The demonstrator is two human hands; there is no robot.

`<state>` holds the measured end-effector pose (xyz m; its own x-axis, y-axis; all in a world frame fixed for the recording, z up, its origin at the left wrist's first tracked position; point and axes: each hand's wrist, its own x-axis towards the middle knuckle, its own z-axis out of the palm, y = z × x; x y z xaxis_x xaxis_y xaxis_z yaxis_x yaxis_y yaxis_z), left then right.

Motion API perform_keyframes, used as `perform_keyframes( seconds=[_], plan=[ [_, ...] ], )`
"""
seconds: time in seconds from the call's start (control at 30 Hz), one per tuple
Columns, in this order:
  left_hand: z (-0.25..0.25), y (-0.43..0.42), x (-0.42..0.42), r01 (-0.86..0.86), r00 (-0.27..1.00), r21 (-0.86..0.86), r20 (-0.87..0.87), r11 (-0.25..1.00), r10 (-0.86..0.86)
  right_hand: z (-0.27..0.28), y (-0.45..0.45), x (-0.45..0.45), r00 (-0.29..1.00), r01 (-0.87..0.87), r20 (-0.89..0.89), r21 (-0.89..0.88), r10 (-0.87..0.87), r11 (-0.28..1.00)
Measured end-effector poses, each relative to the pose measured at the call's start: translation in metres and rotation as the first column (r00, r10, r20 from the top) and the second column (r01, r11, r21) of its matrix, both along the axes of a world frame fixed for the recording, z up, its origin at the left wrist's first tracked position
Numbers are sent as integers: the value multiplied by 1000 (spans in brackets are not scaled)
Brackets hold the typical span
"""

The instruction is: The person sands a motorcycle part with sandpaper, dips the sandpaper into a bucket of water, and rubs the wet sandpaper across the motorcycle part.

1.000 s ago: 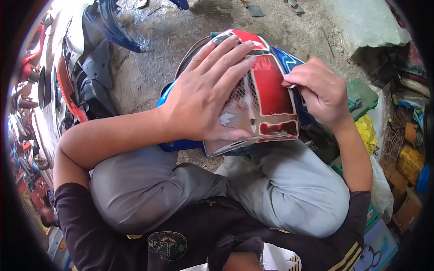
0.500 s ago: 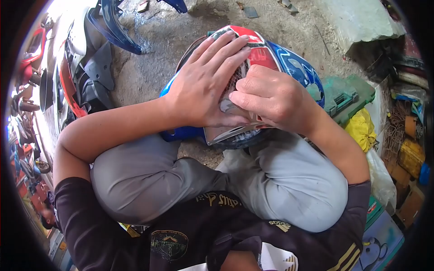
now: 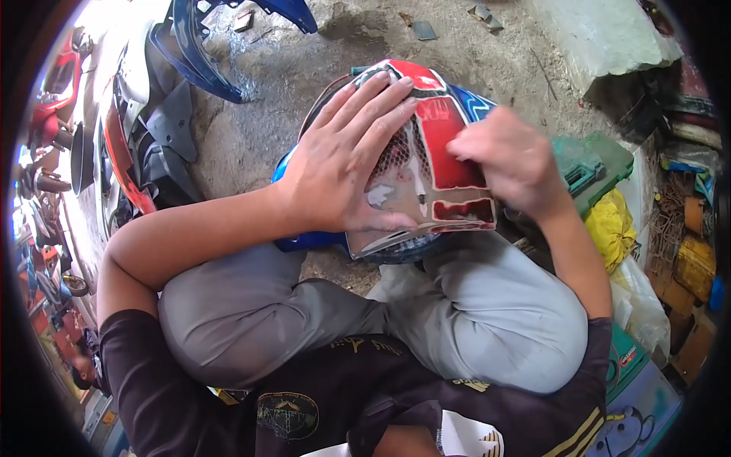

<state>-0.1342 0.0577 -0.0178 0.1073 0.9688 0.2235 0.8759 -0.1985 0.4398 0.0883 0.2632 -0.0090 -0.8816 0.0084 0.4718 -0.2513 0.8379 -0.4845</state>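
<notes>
- Fingers (image 3: 377,109) of the left hand (image 3: 335,164) lie flat and slightly apart on the red, white and blue shell (image 3: 449,145), thumb stretched across its near part; those of the right hand (image 3: 506,156) are curled and blurred at its right side, and I cannot tell whether they grip anything.
- Far left, small parts crowd into the dark lens rim, too distorted to name.
- Inward from them, an orange panel (image 3: 122,164) stands beside dark panels (image 3: 171,122), which overlap.
- One blue panel (image 3: 186,49) is cut off by the top edge.
- Centrally, the shell sits just ahead of the grey trousers (image 3: 510,320); the left hand covers much of its left side, and its underside is hidden.
- Rightward, a green case (image 3: 598,171) shows only partly past the right hand.
- Below it, yellow plastic (image 3: 609,228) lies beside the right forearm, its contents unclear.
</notes>
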Motion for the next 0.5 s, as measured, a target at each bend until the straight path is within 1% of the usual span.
perform_keyframes(
  seconds=[0.07,0.13,0.17,0.2,0.27,0.33,0.37,0.47,0.5],
  plan=[
    [-3,-1,5,-13,1000,6,-5,1000,13,-8,6,8,999,37,3,-31,-37,999],
    [-1,1,10,-2,999,20,-32,1000,2,9,-17,-6,996,-55,65,18,53,998],
    [-2,2,10,1,1000,21,-26,1000,0,9,-30,-18,991,-134,31,7,133,991],
    [-3,3,8,-1,1000,23,-23,1000,1,12,-34,-25,979,-189,79,4,188,982],
    [-3,3,5,1,1000,27,-24,1000,0,6,-28,-26,987,-160,6,-25,160,987],
    [-1,-1,4,16,1000,28,-18,999,-15,6,-12,-6,998,-67,18,-22,67,998],
    [-2,-1,4,11,1000,29,-15,1000,-10,-3,3,4,999,2,-41,-20,-3,1000],
    [-1,0,10,9,999,27,-31,1000,-9,-5,5,9,999,9,-47,2,-9,1000],
    [-1,2,11,10,999,26,-31,1000,-9,2,-3,3,1000,-30,-5,6,30,1000]
  ],
)
